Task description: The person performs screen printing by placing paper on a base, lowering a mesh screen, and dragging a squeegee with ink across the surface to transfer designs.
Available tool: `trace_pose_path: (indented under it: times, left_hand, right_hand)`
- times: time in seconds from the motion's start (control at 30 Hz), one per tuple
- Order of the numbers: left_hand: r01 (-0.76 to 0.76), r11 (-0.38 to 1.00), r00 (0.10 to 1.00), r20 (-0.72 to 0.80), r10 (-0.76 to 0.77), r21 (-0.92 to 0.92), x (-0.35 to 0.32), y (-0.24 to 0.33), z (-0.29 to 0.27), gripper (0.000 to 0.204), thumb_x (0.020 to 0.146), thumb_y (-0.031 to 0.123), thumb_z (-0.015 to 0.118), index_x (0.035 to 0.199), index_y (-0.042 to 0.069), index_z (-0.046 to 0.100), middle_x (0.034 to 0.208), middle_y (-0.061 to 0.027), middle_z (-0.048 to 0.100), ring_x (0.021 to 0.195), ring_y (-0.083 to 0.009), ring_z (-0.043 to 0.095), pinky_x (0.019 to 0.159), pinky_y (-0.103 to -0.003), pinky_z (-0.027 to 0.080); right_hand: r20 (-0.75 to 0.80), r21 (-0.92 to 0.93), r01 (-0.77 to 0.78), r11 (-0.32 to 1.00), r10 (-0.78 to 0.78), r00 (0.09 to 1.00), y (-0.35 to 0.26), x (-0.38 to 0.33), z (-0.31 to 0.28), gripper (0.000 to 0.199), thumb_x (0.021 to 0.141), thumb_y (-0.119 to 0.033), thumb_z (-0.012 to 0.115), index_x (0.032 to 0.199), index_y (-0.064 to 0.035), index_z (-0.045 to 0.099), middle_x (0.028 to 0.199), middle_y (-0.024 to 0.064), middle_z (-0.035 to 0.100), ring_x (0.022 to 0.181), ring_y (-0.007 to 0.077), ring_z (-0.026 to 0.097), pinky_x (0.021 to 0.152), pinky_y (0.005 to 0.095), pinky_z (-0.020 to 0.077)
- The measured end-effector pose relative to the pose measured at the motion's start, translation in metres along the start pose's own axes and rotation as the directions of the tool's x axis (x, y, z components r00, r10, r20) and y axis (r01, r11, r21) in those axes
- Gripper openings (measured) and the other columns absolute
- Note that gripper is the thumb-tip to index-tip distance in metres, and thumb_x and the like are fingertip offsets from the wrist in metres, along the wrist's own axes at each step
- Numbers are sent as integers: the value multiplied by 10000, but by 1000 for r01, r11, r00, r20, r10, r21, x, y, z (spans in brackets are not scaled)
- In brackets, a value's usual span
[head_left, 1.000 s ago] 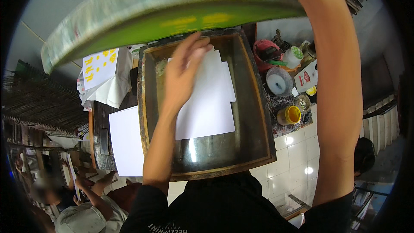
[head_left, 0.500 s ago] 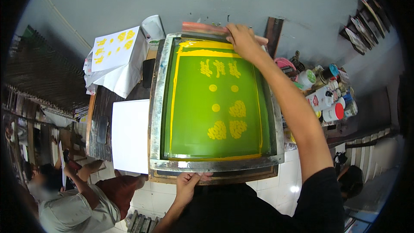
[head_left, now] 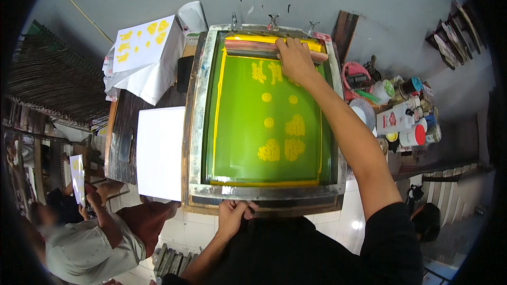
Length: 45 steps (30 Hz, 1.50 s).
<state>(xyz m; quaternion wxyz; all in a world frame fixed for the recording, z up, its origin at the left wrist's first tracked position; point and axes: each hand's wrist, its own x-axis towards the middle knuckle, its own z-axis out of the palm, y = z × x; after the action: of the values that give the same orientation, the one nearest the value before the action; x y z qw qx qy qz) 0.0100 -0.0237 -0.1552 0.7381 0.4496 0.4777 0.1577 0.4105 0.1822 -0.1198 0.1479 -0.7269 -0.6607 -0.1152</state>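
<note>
Right hand (head_left: pixel 297 59) grips squeegee (head_left: pixel 248 48) at far end of green silkscreen (head_left: pixel 240 126); left hand (head_left: pixel 231 218) curled at wooden base (head_left: pixel 311 209), hold unclear to me. Likely stroke start; pull needs even pressure.

Right grip (head_left: pixel 297 60): near 1 o'clock, back uppermost, clamped in a hold.
Right fingers (head_left: pixel 285 46): bent over and down, pointing about 11 o'clock.
Right wrist (head_left: pixel 310 79): nearly straight, in line with the arm behind it.
Right forearm (head_left: pixel 346 126): bare, long slant from 4 o'clock up toward 11.
Right elbow (head_left: pixel 376 175): around 4 o'clock, slight bend, arm reaching well out.
Right upper arm (head_left: pixel 393 240): black-sleeved, between 4 and 5 o'clock.
Left grip (head_left: pixel 232 219): about 6 o'clock, well apart from the right; fingers bunched toward 2, closure unclear.
Left forearm (head_left: pixel 205 258): bare, entering from 7 o'clock, angled toward 1.
Torso (head_left: pixel 301 253): black-clad, 5 to 6 o'clock.
</note>
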Motion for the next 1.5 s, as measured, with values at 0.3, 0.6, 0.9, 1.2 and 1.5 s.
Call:
trace_pose_path:
  times: [0.3, 0.6, 0.9, 1.2, 1.5]
  left_hand:
    - [-67, 997, 997, 33, 68, -43, 3, -3, 0, 325, 989, 154, 557, 839, -81, 725, 790, -153, 746, 564, -129, 609, 557, -267, 506]
    - [75, 957, 993, 111, -45, -279, 3, 7, -5, 208, 970, 134, 589, 894, -50, 650, 1045, -236, 754, 722, -203, 719, 687, -302, 608]
    - [259, 780, 961, 237, -145, -570, 2, 2, -12, 311, 942, 80, 530, 1186, -110, 561, 1254, -293, 676, 992, -301, 736, 920, -419, 604]
    - [280, 737, 959, 145, -243, -615, 8, -10, -13, 271, 920, 92, 520, 1135, -54, 596, 1111, -251, 729, 786, -240, 692, 795, -367, 575]
    - [307, 736, 949, 133, -286, -603, 8, -22, -17, 249, 912, 144, 540, 941, -48, 696, 908, -171, 749, 754, -248, 684, 788, -367, 556]
  right_hand:
    - [57, 49, 43, 998, -46, 997, -120, -188, -75, 246, 870, -100, 573, 1111, -62, 605, 966, 150, 582, 918, 320, 573, 802, 462, 429]
    - [153, 165, -122, 979, 97, 984, -174, -240, -119, 268, 893, -129, 627, 1148, -58, 587, 1010, 139, 561, 980, 339, 550, 853, 463, 409]
    - [297, 323, -64, 944, -37, 954, -153, -226, -115, 443, 786, -152, 800, 1151, -43, 575, 1008, 173, 651, 982, 359, 626, 825, 473, 443]
    - [241, 155, 16, 988, -54, 969, -157, -228, -93, 249, 837, -121, 648, 1067, -59, 576, 939, 166, 595, 907, 339, 578, 800, 466, 424]
    - [100, 68, 62, 996, -68, 993, -109, -152, -58, 277, 815, -129, 689, 1063, -66, 583, 959, 159, 572, 928, 337, 562, 799, 461, 414]
